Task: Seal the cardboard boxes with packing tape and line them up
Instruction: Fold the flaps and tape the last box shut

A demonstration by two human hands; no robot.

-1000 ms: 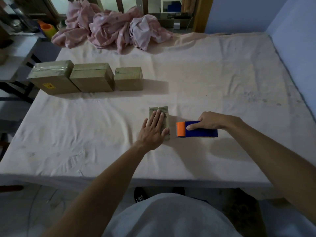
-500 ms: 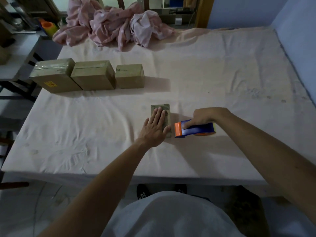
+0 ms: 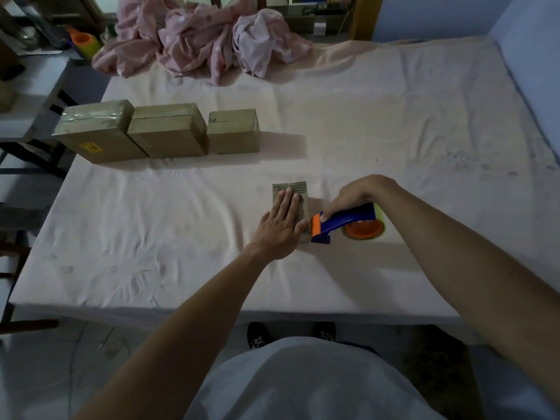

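You have a pale pink sheet (image 3: 181, 222) over the bed, with faint grey smudges near its right edge. The small box (image 3: 298, 192) toward the front edge is dull brown, with dark stripes printed across its far end. Your tape dispenser (image 3: 342, 221) is blue with an orange front; its roll (image 3: 363, 230) has an orange core under yellowish tape. The three boxes (image 3: 168, 131) toward the left edge are plain brown, and the leftmost carries a yellow label (image 3: 91, 147). At the far edge lies pink cloth (image 3: 197, 37) dotted with small darker spots. Your shirt (image 3: 303, 383) is light grey.
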